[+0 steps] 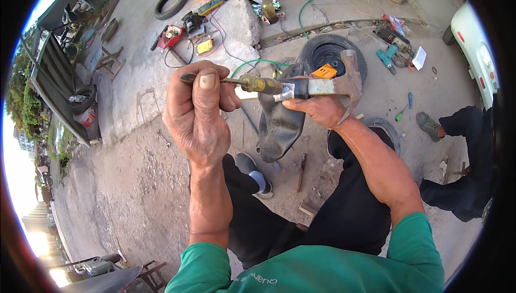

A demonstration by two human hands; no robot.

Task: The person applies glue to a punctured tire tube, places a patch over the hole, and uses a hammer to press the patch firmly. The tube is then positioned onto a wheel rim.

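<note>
- Screwdriver (pixel 260 84) and hammer (pixel 322 86) form nearly one line, from 9 o'clock to 3 o'clock, held up between the hands in front of the chest; that alignment looks like the relation that matters most.
- Left hand (pixel 199 113): fingers closed in a narrow pinch, thumb over the screwdriver's thin shaft, whose dark tip pokes out at 9 o'clock.
- The yellow handle lies at 3 o'clock from the left fingers, its butt just beside the right thumb; the left hand alone clearly grips this tool.
- Right hand (pixel 322 109): around the hammer close to its head, thumb along the lower side toward 9 o'clock; the other fingers are mostly hidden, so their exact grip I cannot tell.
- The hammer's head crosses the handle line, running from 12 to 6 o'clock, with the right hand nearer it.
- The two handles meet or overlap in view; whether they touch, I cannot tell.
- Tube (pixel 282 131) sits at 8 o'clock from the right hand, tyre (pixel 310 50) at 12, both lower down.
- Sideways room looks widest over ground (pixel 123 185) at 7 to 8 o'clock from the left hand.
- Limits: right knee (pixel 349 185) at 5 o'clock from the right hand, co-worker's shoe (pixel 430 126) just past 3, well apart.
</note>
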